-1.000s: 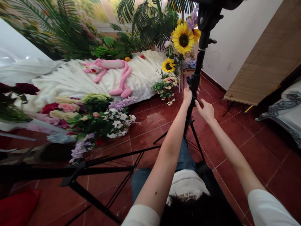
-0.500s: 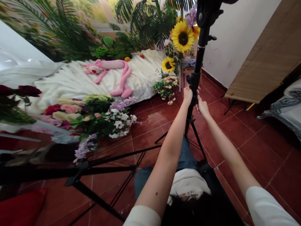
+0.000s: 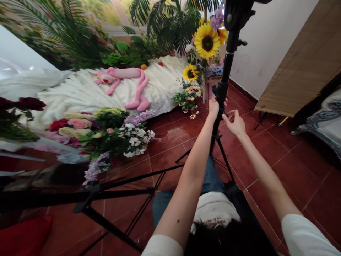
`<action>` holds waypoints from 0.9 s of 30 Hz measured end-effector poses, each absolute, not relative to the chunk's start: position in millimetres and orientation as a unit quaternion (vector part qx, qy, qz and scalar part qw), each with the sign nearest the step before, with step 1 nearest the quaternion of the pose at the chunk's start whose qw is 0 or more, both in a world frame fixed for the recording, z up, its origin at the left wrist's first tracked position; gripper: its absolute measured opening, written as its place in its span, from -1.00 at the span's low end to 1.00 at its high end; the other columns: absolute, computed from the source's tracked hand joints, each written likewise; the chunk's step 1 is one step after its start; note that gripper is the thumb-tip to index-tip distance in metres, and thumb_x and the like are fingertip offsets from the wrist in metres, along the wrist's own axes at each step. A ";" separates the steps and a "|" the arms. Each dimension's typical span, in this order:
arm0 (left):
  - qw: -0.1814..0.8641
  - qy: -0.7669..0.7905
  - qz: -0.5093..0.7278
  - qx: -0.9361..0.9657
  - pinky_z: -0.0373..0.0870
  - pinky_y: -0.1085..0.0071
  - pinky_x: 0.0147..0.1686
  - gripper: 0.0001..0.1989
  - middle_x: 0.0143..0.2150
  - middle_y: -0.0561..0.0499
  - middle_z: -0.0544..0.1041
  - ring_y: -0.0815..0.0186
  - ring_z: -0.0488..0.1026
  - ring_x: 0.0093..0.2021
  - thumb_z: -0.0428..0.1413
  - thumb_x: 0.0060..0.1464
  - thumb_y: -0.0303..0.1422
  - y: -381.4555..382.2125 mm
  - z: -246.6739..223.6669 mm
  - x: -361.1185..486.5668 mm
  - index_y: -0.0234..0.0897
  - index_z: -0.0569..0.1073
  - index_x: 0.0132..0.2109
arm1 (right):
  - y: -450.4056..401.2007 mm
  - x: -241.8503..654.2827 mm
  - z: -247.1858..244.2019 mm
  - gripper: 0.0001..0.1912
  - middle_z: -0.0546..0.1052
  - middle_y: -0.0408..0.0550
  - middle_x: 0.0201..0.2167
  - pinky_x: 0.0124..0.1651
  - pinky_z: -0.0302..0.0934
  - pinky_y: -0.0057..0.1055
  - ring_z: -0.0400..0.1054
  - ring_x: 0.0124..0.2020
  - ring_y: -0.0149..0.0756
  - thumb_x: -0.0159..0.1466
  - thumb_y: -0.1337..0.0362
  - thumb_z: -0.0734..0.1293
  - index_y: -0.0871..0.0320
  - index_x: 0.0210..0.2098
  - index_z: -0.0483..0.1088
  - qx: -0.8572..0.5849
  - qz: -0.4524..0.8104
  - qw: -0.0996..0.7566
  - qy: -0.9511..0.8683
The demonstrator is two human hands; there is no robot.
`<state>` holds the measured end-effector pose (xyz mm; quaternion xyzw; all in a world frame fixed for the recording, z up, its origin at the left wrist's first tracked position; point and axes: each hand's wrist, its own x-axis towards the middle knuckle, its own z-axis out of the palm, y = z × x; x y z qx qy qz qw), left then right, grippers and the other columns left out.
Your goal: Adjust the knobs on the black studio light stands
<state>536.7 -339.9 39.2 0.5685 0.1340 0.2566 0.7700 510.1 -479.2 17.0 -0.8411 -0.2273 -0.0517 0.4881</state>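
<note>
A black tripod stand (image 3: 227,69) rises in front of me, its legs spread on the floor and its top cut off by the frame's upper edge. My left hand (image 3: 214,108) is closed around the pole, just below a black clamp collar (image 3: 220,90). On the pole's right side is my right hand (image 3: 235,123), its fingers bent and spread away from the thumb. The thumb tip is close to a small knob on the lower collar; whether it touches cannot be made out. Nothing shows between the right fingers.
Another black stand (image 3: 119,193) stretches across the lower left. Flower bunches (image 3: 106,133) lie before a white-draped platform (image 3: 162,80) bearing a pink plush toy (image 3: 129,73). Sunflowers (image 3: 207,42) stand behind the pole. At right are a brown panel (image 3: 295,71) and an ornate silver seat (image 3: 323,117).
My right hand has come off the pole's collar, shifting slightly right, and its fingers have spread. My left hand keeps its hold on the pole.
</note>
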 end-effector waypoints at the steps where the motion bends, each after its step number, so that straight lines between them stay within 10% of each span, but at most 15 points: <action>1: 0.769 0.134 0.256 0.570 0.33 0.53 -0.47 -0.49 -0.61 0.03 0.46 0.45 0.43 -0.56 -0.13 0.35 -0.14 -340.0 39.4 536.2 -0.35 0.50 -0.39 | -483.8 508.5 20.0 -0.43 0.55 -0.07 -0.35 -0.35 0.18 -0.41 0.40 -0.37 -0.26 0.15 -0.29 0.35 0.08 -0.18 0.37 -0.855 -0.102 0.443 -0.250; 19: 0.757 0.121 0.271 0.582 0.36 0.53 -0.47 -0.46 -0.59 -0.02 0.50 0.41 0.49 -0.50 -0.16 0.35 -0.11 -340.2 32.8 540.0 -0.35 0.53 -0.36 | -467.5 501.1 49.0 -0.70 0.61 0.06 -0.34 -0.21 0.24 -0.25 0.50 -0.26 -0.05 0.21 0.01 0.41 0.13 -0.37 0.44 -0.939 -0.125 0.261 -0.184; 27: 0.757 0.116 0.280 0.579 0.38 0.52 -0.46 -0.51 -0.56 -0.03 0.52 0.39 0.50 -0.49 -0.16 0.35 -0.16 -339.1 32.2 542.1 -0.33 0.52 -0.34 | -470.4 517.9 40.4 -0.61 0.47 -0.10 -0.65 -0.38 0.23 -0.38 0.41 -0.50 -0.26 0.10 -0.01 0.48 0.13 -0.60 0.36 -0.877 -0.024 0.445 -0.178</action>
